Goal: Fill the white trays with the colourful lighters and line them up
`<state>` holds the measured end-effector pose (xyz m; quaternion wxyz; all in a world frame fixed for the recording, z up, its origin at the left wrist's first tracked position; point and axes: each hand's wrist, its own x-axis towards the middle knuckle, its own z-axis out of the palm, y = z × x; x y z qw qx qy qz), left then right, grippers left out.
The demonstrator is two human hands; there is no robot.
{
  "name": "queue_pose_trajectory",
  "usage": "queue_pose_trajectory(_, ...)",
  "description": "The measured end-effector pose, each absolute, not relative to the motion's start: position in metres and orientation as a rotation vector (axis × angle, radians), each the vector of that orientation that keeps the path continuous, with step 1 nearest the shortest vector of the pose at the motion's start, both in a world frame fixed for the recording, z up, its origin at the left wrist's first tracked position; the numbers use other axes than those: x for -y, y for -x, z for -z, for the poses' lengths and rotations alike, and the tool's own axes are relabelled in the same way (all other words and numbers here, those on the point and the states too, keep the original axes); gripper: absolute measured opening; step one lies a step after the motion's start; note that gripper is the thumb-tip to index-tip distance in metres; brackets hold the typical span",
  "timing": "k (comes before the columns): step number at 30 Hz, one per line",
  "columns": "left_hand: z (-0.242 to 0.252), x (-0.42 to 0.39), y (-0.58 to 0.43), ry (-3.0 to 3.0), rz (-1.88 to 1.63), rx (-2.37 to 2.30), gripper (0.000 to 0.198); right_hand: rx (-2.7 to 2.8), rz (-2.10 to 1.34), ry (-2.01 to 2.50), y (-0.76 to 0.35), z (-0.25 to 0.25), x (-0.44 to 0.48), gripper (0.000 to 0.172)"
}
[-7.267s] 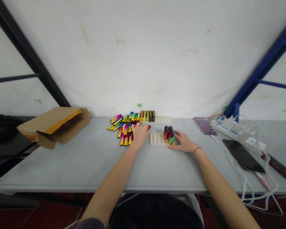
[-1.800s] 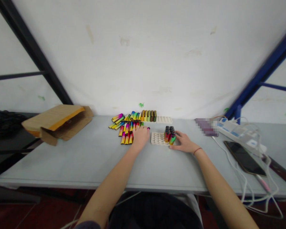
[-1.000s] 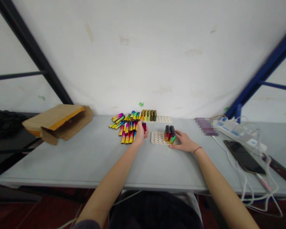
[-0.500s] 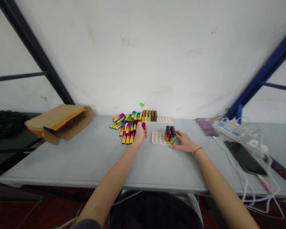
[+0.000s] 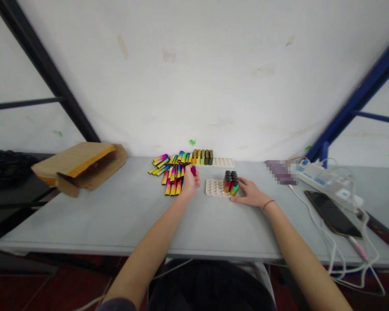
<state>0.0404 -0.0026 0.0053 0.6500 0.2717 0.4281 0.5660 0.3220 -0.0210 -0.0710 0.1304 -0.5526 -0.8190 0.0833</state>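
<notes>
Loose cylinders (image 5: 173,187) blend magenta, blue, green and gold; the held cylinder (image 5: 193,171) shows magenta. The near tray (image 5: 214,190), patterned with round hollows, is off-white; its cylinders (image 5: 227,185) have black tops over red or green bodies. The table (image 5: 210,229) is grey, the bag (image 5: 74,159) brown and orange.

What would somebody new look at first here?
Probably the shiny rainbow pieces lying beside the left hand, which grips a magenta piece. Next, perhaps, the black-topped pieces standing in the nearer white tray, by the right hand.
</notes>
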Motion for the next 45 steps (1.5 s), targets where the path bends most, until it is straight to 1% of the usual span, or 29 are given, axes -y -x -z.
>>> queue_pose_trajectory(6,-0.006,0.005,-0.043,-0.594,-1.287,-0.972,0.042,2.391,-0.235,1.606,-0.323,0.071,0.021,0.098)
queue_pose_trajectory(13,0.008,-0.001,-0.045,-0.732,-1.285,-1.012,0.05,2.36,-0.266,1.624,-0.322,0.072,0.022,0.096)
queue_pose_trajectory(17,0.017,-0.003,-0.05,-1.049,-1.283,-1.006,0.037,2.362,-0.264,1.614,-0.322,0.072,0.021,0.095)
queue_pose_trajectory(21,0.022,0.003,-0.053,-1.541,-1.283,-0.88,0.034,2.366,-0.266,1.603,-0.322,0.072,0.021,0.094)
queue_pose_trajectory(26,0.023,0.014,-0.059,-1.943,-1.068,-0.761,0.03,2.374,-0.266,1.599,-0.321,0.069,0.022,0.092)
queue_pose_trajectory(29,0.026,0.019,-0.064,-2.002,-1.013,-0.758,0.028,2.379,-0.265,1.605,-0.32,0.068,0.023,0.093)
queue_pose_trajectory(36,0.029,0.02,-0.066,-1.94,-1.059,-0.802,0.021,2.367,-0.258,1.603,-0.32,0.068,0.023,0.09)
queue_pose_trajectory(41,0.03,0.021,-0.066,-1.952,-1.066,-0.843,0.028,2.377,-0.267,1.569,-0.321,0.068,0.023,0.088)
queue_pose_trajectory(45,0.027,0.021,-0.065,-2.087,-1.093,-0.841,0.016,2.369,-0.281,1.584,-0.32,0.068,0.024,0.089)
